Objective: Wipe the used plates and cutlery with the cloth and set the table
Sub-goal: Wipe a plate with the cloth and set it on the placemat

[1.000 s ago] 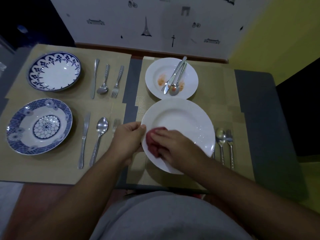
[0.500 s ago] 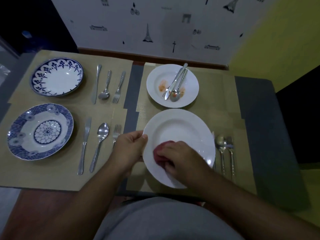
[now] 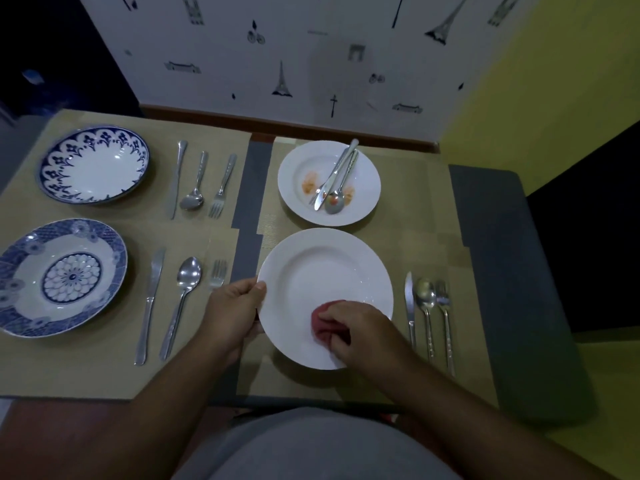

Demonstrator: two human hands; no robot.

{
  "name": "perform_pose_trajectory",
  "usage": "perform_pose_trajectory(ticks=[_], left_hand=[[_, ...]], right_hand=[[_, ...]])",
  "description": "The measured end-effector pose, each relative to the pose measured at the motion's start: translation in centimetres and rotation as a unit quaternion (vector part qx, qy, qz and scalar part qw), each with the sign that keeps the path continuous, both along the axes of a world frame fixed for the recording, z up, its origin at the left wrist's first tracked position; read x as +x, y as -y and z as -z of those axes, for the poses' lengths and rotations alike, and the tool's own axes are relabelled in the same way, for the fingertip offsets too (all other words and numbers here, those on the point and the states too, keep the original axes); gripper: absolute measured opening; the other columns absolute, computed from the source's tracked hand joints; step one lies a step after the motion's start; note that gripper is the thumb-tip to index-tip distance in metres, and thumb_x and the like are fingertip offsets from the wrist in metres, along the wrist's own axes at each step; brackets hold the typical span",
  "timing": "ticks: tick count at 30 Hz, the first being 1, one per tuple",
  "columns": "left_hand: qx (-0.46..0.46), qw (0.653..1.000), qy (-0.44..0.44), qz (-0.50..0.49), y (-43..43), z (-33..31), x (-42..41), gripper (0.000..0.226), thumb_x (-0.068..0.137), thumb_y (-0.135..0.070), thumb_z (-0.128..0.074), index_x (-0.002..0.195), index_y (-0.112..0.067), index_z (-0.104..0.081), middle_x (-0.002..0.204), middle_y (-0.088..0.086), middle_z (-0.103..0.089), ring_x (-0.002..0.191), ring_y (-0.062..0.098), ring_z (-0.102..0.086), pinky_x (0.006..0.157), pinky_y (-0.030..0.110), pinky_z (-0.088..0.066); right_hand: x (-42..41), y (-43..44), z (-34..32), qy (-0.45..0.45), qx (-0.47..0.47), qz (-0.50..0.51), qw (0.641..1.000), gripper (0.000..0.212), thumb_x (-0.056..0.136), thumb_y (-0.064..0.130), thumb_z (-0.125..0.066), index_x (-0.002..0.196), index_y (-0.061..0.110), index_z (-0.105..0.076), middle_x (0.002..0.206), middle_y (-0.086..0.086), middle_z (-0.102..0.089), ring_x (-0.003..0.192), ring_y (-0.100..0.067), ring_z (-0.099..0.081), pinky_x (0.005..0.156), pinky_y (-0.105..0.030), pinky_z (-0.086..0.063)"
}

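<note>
A large white plate (image 3: 322,271) lies in front of me on a tan placemat. My left hand (image 3: 235,311) grips its left rim, thumb on top. My right hand (image 3: 356,329) holds a bunched red cloth (image 3: 323,323) pressed on the plate's near right part. Behind it stands a smaller white plate (image 3: 363,188) with orange smears, and a knife, fork and spoon (image 3: 334,183) lie across it. To the right of the large plate a knife (image 3: 409,306), a spoon (image 3: 426,306) and a fork (image 3: 444,313) lie side by side.
On the left placemats stand a blue-patterned plate (image 3: 62,277) and a blue-rimmed bowl (image 3: 93,164), each with a knife, spoon and fork to its right. A wall with printed drawings (image 3: 294,64) rises behind the table. A grey table edge (image 3: 502,271) runs on the right.
My right hand has slid the red cloth from the plate's near left to its near right. My left hand stays on the rim. The camera has tilted upward a little.
</note>
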State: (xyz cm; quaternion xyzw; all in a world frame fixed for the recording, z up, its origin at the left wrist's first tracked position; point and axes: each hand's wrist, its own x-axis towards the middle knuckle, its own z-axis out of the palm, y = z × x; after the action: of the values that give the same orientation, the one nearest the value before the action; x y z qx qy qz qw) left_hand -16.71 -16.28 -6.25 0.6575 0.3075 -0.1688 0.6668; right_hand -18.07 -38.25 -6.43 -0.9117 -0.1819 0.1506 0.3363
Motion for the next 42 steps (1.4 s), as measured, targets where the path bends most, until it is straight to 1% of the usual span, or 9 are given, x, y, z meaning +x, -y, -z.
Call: perform_pose_trajectory(ticks=[6,10,15,19,23,31,35,40,42], left_hand=[[-0.017,0.999,-0.031,0.001,-0.7,1.1,0.5,0.025,0.104,-0.019,-0.051,0.12,-0.011,-0.069,0.101,0.01,-0.075,0.085,0.025,-0.072,0.053,0.028,-0.058],[-0.018,0.998,-0.063,0.018,-0.7,2.4,0.8,0.029,0.103,-0.021,-0.053,0.128,-0.011,-0.065,0.109,0.011,-0.074,0.094,0.03,-0.074,0.073,0.045,-0.064],[-0.022,0.996,-0.082,0.017,-0.9,3.3,1.1,0.031,0.103,-0.019,-0.052,0.131,-0.012,-0.063,0.111,0.012,-0.073,0.096,0.032,-0.073,0.074,0.047,-0.063],[0.006,0.998,-0.058,0.035,-0.8,3.4,0.9,0.03,0.102,-0.013,-0.051,0.129,-0.013,-0.065,0.111,0.009,-0.073,0.095,0.029,-0.072,0.067,0.04,-0.063],[0.107,0.993,-0.008,0.054,-0.6,3.4,0.9,0.046,0.096,-0.006,-0.056,0.137,-0.026,-0.06,0.114,0.002,-0.071,0.088,0.033,-0.072,0.069,0.058,-0.061],[0.155,0.982,-0.007,0.104,-0.6,3.4,2.9,0.036,0.098,-0.004,-0.054,0.129,-0.018,-0.067,0.107,0.004,-0.071,0.09,0.026,-0.068,0.064,0.039,-0.063],[0.158,0.978,-0.037,0.13,-0.7,3.8,3.6,0.033,0.097,-0.004,-0.055,0.123,-0.018,-0.068,0.111,0.006,-0.071,0.095,0.031,-0.068,0.073,0.051,-0.063],[0.151,0.981,-0.026,0.119,-0.9,4.0,3.6,0.036,0.097,0.003,-0.051,0.122,-0.014,-0.07,0.1,0.004,-0.073,0.089,0.025,-0.069,0.066,0.042,-0.064],[0.154,0.982,-0.019,0.111,-0.9,4.2,3.5,0.036,0.097,0.002,-0.051,0.12,-0.015,-0.071,0.101,0.004,-0.074,0.091,0.026,-0.07,0.072,0.047,-0.063]], right_hand=[[0.7,0.1,1.1,0.025,-0.017,0.015,0.999,0.024,0.084,0.023,-0.068,0.108,0.026,-0.07,0.107,0.012,-0.068,0.097,-0.002,-0.058,0.09,-0.021,-0.048],[1.0,0.2,2.0,0.035,-0.031,0.013,0.999,0.022,0.086,0.017,-0.065,0.106,0.024,-0.071,0.106,0.009,-0.069,0.096,-0.004,-0.059,0.09,-0.026,-0.05],[1.3,0.4,2.7,0.052,-0.032,0.006,0.998,0.02,0.086,0.013,-0.061,0.1,0.025,-0.069,0.101,0.012,-0.066,0.094,-0.005,-0.056,0.086,-0.027,-0.049],[2.1,0.7,3.5,0.075,-0.041,0.017,0.996,0.018,0.084,0.015,-0.056,0.094,0.029,-0.061,0.099,0.015,-0.061,0.094,-0.01,-0.054,0.084,-0.03,-0.047],[5.1,0.8,4.4,0.105,-0.058,0.074,0.99,0.016,0.086,0.02,-0.051,0.096,0.029,-0.061,0.102,0.012,-0.062,0.094,-0.016,-0.055,0.083,-0.034,-0.047],[9.3,-2.3,4.8,0.148,-0.129,-0.05,0.979,0.036,0.082,0.005,-0.068,0.116,0.016,-0.066,0.123,-0.003,-0.064,0.116,-0.026,-0.051,0.1,-0.04,-0.046],[9.9,-4.4,5.7,0.116,-0.154,-0.116,0.974,0.045,0.08,0.008,-0.072,0.123,0.013,-0.064,0.13,-0.007,-0.06,0.123,-0.03,-0.049,0.101,-0.049,-0.045],[9.9,-3.2,5.3,0.166,-0.135,-0.039,0.976,0.041,0.076,-0.005,-0.066,0.115,0.009,-0.066,0.125,-0.008,-0.062,0.116,-0.036,-0.05,0.095,-0.044,-0.049],[9.7,-1.8,5.3,0.178,-0.135,-0.001,0.975,0.041,0.076,-0.006,-0.063,0.114,0.008,-0.067,0.124,-0.008,-0.063,0.112,-0.038,-0.051,0.09,-0.042,-0.049]])
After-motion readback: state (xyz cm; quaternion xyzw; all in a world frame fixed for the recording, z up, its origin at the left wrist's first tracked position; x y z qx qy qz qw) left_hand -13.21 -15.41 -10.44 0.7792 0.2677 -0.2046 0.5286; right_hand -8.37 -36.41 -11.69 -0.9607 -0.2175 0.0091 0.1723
